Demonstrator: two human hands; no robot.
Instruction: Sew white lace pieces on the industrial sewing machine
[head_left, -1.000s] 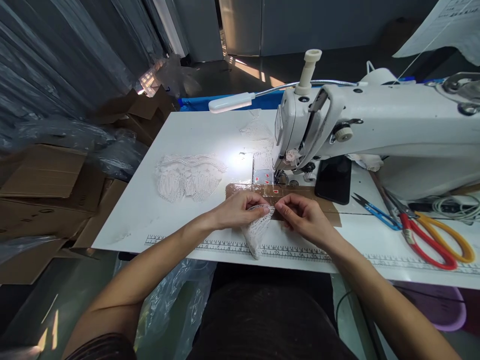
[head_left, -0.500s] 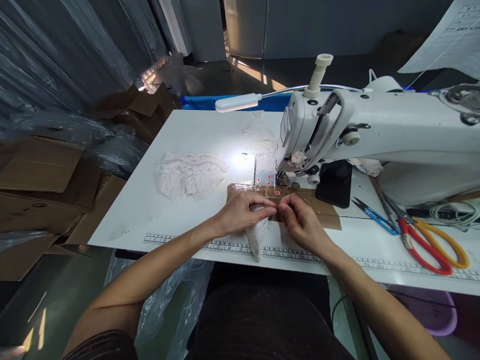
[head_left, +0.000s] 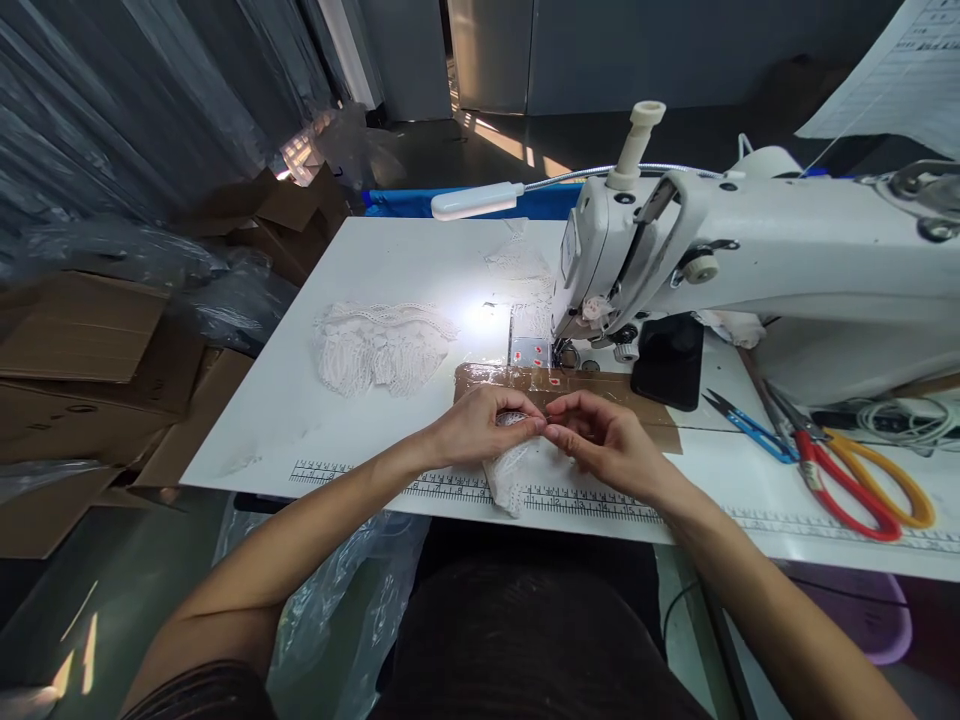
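The right hand (head_left: 619, 450) has moved leftward to meet the left hand (head_left: 474, 425), whose fingers pinch white lace (head_left: 506, 485), the right fingers' hold unclear.

A person's left hand (head_left: 476, 425) and right hand (head_left: 615, 445) meet before the torso (head_left: 540, 630), tips close together. The left thumb (head_left: 521, 431) presses toward the left forefinger (head_left: 517, 403) in a pinch, while the right thumb (head_left: 570, 440) and right forefinger (head_left: 574, 402) reach in from the opposite side. The left forearm (head_left: 330, 515) and right forearm (head_left: 757, 580), both bare, slant inward; the left elbow (head_left: 214, 610) is bent outward, and the left wrist (head_left: 427, 447) and right wrist (head_left: 667, 488) are nearly straight.
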